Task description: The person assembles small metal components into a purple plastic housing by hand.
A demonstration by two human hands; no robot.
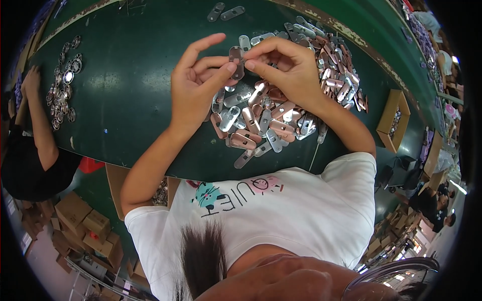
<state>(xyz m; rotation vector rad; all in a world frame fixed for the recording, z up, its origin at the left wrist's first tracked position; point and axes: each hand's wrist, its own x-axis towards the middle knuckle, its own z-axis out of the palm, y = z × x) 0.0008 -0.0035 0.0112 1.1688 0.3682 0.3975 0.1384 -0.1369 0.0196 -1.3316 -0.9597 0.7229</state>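
Observation:
Above the green table, my left hand [203, 75] pinches an oval metal plate [236, 52] between thumb and fingers, its index finger raised. The plate stands upright and has small square cut-outs. My right hand [286, 65] is closed in a pinch at the plate's right edge; whatever its fingertips hold there is too small to name. Under and beside both hands spreads a pile of oval metal plates [281, 126], some silver and some copper-coloured. Two more oval plates [224, 12] lie apart at the far side.
Several round metal rings [65, 83] lie at the left of the green table [130, 85], near another person's arm [39, 115]. A cardboard box [394, 120] with small parts stands at the right. Another carton [116, 190] is below the table's near edge.

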